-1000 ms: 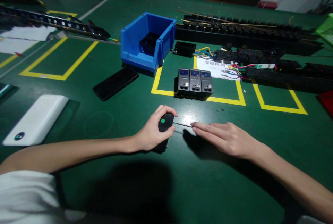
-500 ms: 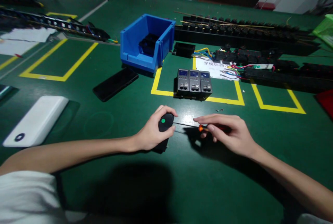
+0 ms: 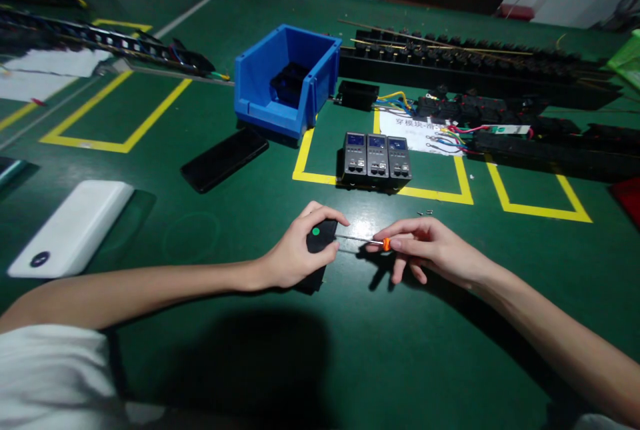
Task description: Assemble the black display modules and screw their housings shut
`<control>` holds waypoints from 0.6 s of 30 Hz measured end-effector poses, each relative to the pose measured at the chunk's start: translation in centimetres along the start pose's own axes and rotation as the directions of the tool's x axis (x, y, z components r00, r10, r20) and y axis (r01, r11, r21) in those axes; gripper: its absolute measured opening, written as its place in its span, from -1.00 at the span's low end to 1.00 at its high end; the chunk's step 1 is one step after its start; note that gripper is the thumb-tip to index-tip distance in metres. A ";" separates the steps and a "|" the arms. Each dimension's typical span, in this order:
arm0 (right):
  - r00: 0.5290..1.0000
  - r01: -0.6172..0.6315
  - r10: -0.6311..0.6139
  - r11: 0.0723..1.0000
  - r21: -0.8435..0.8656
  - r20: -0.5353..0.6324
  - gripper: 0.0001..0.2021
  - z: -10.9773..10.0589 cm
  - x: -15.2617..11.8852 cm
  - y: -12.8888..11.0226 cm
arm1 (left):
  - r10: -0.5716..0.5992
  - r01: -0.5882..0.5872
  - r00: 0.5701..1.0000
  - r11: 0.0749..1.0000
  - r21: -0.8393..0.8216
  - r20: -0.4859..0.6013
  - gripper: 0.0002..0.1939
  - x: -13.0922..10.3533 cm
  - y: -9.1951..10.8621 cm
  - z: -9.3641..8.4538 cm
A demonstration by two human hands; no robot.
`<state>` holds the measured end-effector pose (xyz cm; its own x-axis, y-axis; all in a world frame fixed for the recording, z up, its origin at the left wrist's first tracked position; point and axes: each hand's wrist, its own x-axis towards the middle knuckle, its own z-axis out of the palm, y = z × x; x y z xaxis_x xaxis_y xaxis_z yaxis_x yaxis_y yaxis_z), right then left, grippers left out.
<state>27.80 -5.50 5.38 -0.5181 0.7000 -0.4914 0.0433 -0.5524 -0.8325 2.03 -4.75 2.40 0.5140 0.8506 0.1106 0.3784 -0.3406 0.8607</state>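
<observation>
My left hand (image 3: pixel 295 250) is closed around a small black module (image 3: pixel 316 243) with a green dot sticker on its face, and it rests on the green table. A screwdriver (image 3: pixel 386 244) with an orange collar is held by my right hand (image 3: pixel 425 250), pinched between thumb and index finger, the other fingers spread below. Its thin metal shaft points left, the tip at the module's right end; whether it sits in a screw I cannot tell. Several small screws (image 3: pixel 425 213) lie on the table beyond my right hand. Three grey modules (image 3: pixel 377 157) with blue-labelled faces stand side by side farther back.
A blue bin (image 3: pixel 310 120) holding black parts stands behind, with a black phone (image 3: pixel 225 159) before it. The white power bank (image 3: pixel 73 230) lies at left. Long black strips (image 3: pixel 540 150) with loose coloured wires run along the right. Yellow tape (image 3: pixel 435 195) marks rectangles on the table.
My right hand has shifted its grip on the screwdriver: the fingers have moved round the handle, and the lower ones have spread out. My left hand and the module stay in place.
</observation>
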 end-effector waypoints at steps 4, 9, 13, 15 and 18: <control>0.999 0.031 -0.030 0.997 -0.073 0.012 -0.67 -0.1 -0.1 0.0 | -0.004 0.004 1.000 1.000 0.013 -0.009 -0.75 0.0 -0.2 0.1; 0.995 0.101 -0.099 0.975 -0.198 0.020 -0.64 -0.1 -0.4 0.1 | -0.003 0.003 1.000 1.000 0.011 -0.014 -0.76 0.1 -0.3 0.1; 0.979 0.188 -0.203 0.894 -0.407 0.005 -0.70 0.1 -0.9 0.3 | 0.004 -0.004 1.000 1.000 -0.005 -0.021 -0.77 0.0 -0.4 0.1; 0.949 0.280 -0.314 0.778 -0.563 0.038 -0.73 0.1 -1.0 0.4 | 0.006 -0.006 1.000 1.000 -0.009 -0.024 -0.76 0.0 -0.4 0.1; 0.809 0.496 -0.534 0.394 -0.774 0.246 -0.76 -0.3 -1.1 0.6 | 0.006 -0.006 1.000 1.000 -0.006 -0.027 -0.76 0.0 -0.4 0.1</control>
<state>28.62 -6.47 5.36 -0.6527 0.7496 0.1099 0.4212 0.4796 -0.7698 1.95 -4.68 1.97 0.4951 0.8592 0.1288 0.3706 -0.3429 0.8632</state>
